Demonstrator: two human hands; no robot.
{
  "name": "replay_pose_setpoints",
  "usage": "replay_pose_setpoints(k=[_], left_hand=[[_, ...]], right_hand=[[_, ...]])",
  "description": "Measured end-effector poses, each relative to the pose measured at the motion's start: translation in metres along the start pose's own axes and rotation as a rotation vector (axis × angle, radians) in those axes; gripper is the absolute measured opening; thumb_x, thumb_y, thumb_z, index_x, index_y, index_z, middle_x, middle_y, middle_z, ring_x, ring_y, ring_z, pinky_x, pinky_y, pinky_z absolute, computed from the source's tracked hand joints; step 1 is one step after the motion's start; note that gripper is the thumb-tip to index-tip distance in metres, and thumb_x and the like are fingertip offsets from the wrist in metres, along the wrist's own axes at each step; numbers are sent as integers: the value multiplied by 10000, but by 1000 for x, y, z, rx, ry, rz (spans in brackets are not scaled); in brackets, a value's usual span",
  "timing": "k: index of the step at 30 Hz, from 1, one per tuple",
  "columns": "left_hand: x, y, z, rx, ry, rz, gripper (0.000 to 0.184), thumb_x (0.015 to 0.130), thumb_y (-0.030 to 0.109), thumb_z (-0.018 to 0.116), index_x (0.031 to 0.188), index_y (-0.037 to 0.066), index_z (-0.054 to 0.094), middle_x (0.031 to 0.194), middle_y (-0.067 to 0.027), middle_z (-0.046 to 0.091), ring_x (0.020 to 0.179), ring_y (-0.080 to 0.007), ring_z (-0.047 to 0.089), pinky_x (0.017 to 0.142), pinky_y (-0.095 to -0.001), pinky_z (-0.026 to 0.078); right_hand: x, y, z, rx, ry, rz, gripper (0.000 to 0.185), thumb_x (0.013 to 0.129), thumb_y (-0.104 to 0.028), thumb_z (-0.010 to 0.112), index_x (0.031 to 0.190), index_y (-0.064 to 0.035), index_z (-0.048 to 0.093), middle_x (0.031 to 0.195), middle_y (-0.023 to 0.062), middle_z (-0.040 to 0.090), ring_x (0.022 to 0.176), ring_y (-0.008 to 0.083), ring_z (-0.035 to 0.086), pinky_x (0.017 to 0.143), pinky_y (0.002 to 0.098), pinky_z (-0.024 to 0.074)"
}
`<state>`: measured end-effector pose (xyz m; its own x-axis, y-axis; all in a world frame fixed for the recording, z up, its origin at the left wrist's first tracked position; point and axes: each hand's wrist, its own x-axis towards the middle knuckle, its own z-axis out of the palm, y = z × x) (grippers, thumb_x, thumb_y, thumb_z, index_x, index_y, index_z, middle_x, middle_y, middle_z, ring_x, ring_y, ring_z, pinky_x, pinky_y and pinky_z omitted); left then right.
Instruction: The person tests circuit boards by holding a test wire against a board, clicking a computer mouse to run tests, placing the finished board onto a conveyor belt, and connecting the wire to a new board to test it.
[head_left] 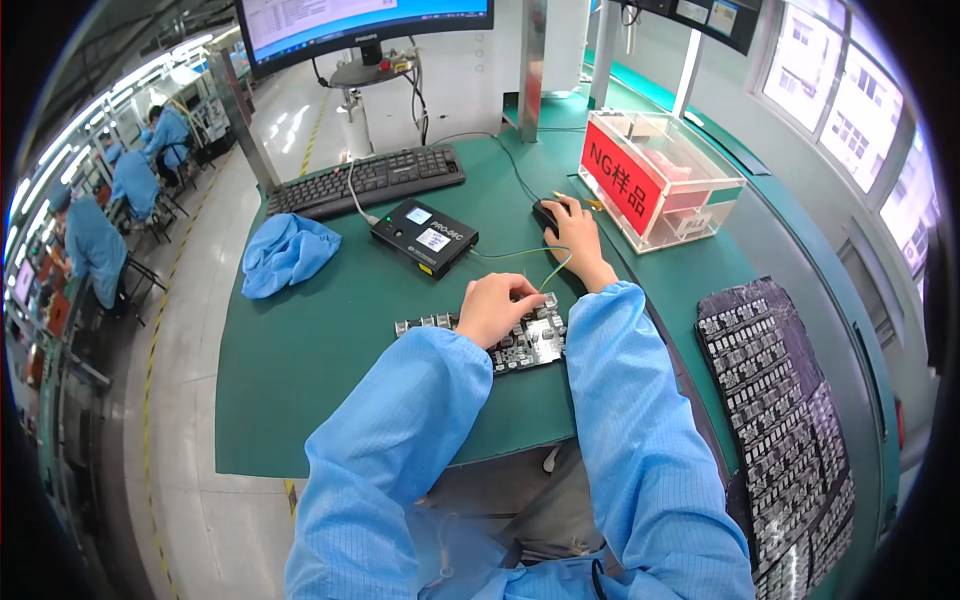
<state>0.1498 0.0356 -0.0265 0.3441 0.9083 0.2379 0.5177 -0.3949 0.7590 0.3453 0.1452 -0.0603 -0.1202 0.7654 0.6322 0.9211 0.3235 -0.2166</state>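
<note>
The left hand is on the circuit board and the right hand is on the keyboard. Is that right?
Not quite: the right hand is on the black mouse, not the keyboard, as the head view shows. The left hand is on the circuit board.

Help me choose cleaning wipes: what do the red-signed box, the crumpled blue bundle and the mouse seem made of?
Red-signed box: clear plastic, likely acrylic; see-through walls, shiny edges. Blue bundle: likely soft, matte fabric, judging by its loose folds. Mouse: probably black plastic; the right hand hides most, leaving finish unclear.
</note>
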Motion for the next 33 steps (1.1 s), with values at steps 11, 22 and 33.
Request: replay_pose_setpoints(k=[11,22,33], left_hand=[[0,0,10,-19,52,23,256,799,292,724,843,40,706,790,-81,701,732,-185,669,687,-297,499],[1,-1,9,-22,15,39,228,804,262,719,846,39,694,786,-71,694,718,-167,656,672,-288,492],[1,-2,9,-44,3,17,228,799,250,723,834,29,681,777,-74,681,710,-171,644,668,-295,487]], right_hand=[[0,2,3,25,9,-2,475,732,-141,635,1200,-185,567,1259,132,496,985,367,546,842,446,475],[1,2,3,12,4,-1,474,729,-143,622,1198,-187,566,1254,136,497,971,371,551,846,446,472],[1,1,2,11,-15,12,477,737,-142,631,1206,-190,563,1269,141,495,985,374,549,853,451,470]])
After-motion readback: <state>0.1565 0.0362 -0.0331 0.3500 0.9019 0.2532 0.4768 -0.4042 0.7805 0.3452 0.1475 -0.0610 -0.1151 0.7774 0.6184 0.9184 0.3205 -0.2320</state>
